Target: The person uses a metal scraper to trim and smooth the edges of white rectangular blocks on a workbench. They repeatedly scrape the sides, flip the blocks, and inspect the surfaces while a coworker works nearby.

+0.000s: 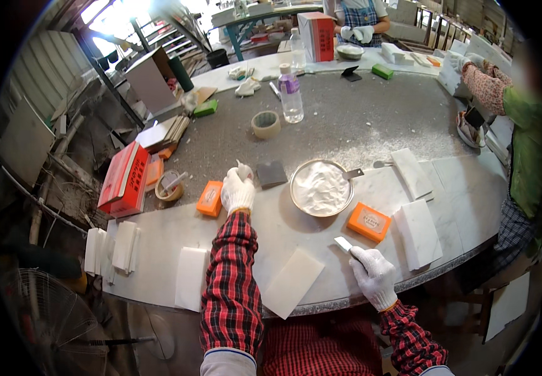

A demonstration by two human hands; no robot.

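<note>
Gloved right hand [372, 277] grips a flat-bladed tool [343, 244], blade angled left and outward; white-paste bowl [321, 189] sits farther out, right of the left hand [238, 189]. Left fingers curl just beside an orange box [209, 198], though whether they hold anything I can't tell. Good handling, I judge: firm grip, blade flat and level, edge clear of the pale slab [294, 283] between the forearms.

At your table [155, 244]
Your right grip [373, 276] holds a scraper [343, 244]; your left grip [238, 190] is beside an orange box [209, 198].
</note>
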